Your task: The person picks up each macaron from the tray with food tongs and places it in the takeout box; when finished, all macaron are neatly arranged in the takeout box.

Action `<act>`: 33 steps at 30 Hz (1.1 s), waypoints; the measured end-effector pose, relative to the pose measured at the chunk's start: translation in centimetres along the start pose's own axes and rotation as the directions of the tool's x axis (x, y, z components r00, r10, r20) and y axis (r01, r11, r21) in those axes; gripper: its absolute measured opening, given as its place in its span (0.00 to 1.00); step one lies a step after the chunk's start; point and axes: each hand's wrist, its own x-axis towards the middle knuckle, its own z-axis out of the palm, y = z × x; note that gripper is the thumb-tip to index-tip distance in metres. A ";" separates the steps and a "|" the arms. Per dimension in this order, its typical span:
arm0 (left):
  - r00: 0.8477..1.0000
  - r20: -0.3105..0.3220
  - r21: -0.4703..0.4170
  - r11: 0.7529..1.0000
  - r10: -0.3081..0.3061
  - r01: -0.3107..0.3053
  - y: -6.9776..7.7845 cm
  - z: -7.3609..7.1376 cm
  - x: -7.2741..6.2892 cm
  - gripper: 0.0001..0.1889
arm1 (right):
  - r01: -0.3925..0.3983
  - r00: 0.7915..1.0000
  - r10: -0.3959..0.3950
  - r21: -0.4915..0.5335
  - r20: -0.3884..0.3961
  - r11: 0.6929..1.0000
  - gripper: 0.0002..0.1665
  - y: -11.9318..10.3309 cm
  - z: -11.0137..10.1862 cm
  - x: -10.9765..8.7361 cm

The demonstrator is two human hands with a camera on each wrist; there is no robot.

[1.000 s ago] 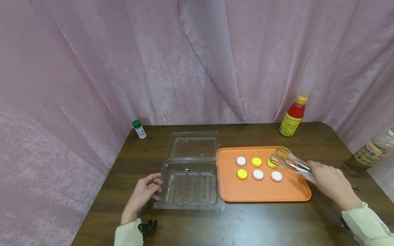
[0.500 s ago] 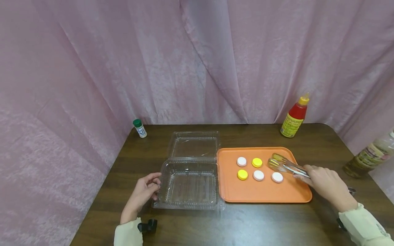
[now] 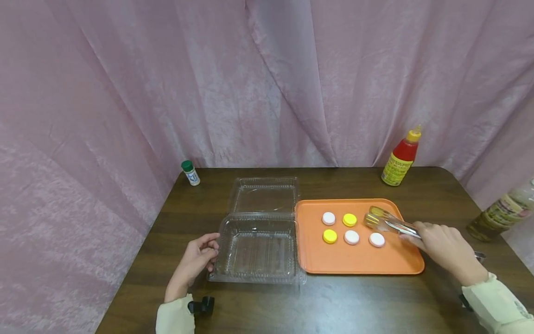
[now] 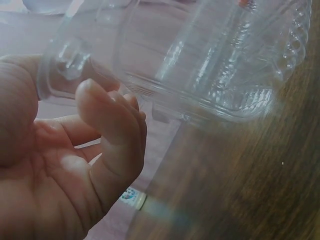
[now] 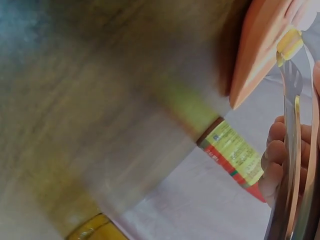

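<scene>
My right hand (image 3: 446, 248) grips metal tongs (image 3: 401, 227) over the right side of an orange tray (image 3: 333, 260). A yellow macaron (image 5: 290, 44) sits between the tong tips in the right wrist view. To its left on the tray lie two other yellow macarons, one at the back (image 3: 349, 220) and one in front (image 3: 330, 236), along with three white macarons (image 3: 352, 237). A clear plastic clamshell box (image 3: 258, 279) stands with its lid (image 3: 267, 197) folded back, against the tray's left side. My left hand (image 3: 195, 257) pinches the box's left rim between thumb and fingers.
Behind the tray stands a red sauce bottle (image 3: 400, 160) with a yellow cap. An oil bottle (image 3: 498, 215) is beyond my right hand. A small green-capped shaker (image 3: 190, 173) stands at the back left, and a pink curtain (image 3: 271, 93) hangs behind the table.
The tong tips have come down and drawn together around the yellow macaron at the tray's back right. My left hand has stayed at the box's rim.
</scene>
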 end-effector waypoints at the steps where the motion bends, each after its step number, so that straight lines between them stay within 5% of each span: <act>1: 1.000 -0.001 -0.003 1.000 0.001 -0.001 0.0 0.0 0.0 0.25 | 0.014 1.000 -0.014 -0.008 -0.019 1.000 0.22 0.0 0.0 0.1; 9: 1.000 0.008 -0.028 1.000 -0.002 0.002 0.2 -0.1 0.0 0.25 | 0.116 0.982 -0.124 -0.068 -0.145 0.991 0.23 -0.4 -1.1 1.3; 33: 1.000 0.000 -0.019 1.000 0.001 -0.001 -0.1 0.1 0.0 0.25 | 0.220 0.961 -0.229 -0.076 -0.154 0.973 0.31 -3.9 -4.3 5.4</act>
